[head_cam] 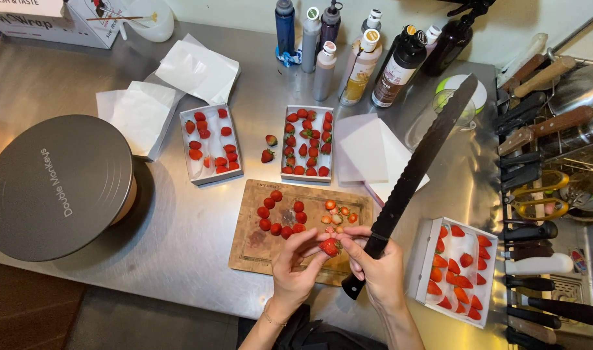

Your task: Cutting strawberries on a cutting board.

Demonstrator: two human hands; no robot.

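Observation:
My left hand [295, 262] and my right hand [374, 262] meet over the near edge of a wooden cutting board [257, 246]. Between their fingertips is one red strawberry [330, 246]. My right hand also grips the black handle of a long serrated knife [419, 165], whose blade points up and away to the right. On the board lie several whole hulled strawberries [278, 214] in a ring and a few cut pieces [338, 214].
Three white trays of strawberries stand around the board: one at left [209, 144], one in the middle [307, 142], one at right [455, 269]. A round grey turntable [56, 188] sits at the left. Bottles [348, 52] line the back. Knives [536, 227] hang at the right.

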